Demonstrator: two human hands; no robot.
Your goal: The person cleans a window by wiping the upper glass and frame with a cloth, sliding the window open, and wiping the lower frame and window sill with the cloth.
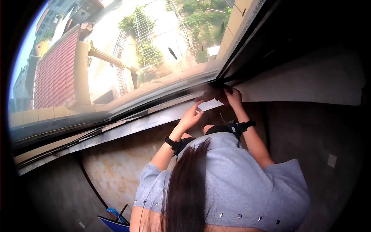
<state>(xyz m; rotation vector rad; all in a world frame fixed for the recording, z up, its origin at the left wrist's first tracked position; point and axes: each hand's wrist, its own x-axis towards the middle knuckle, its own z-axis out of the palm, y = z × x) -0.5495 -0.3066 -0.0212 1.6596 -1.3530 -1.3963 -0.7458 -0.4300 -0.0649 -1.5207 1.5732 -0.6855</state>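
A dark brown, crumpled cloth (211,95) lies bunched at the window sill, in the corner beside the frame. My right hand (234,98) is closed on its right end, its fingers partly lost in shadow. At the cloth's left edge is my left hand (190,117), one fingertip touching or nearly touching it. The thumb of that hand stands apart from the finger, so it looks partly open. Black bands circle both wrists.
Above the hands, a large window (154,46) looks out on a tiled roof and greenery. The pale sill (135,123) runs down to the left. A dark panel rises at right. Something blue (114,224) stands low at left.
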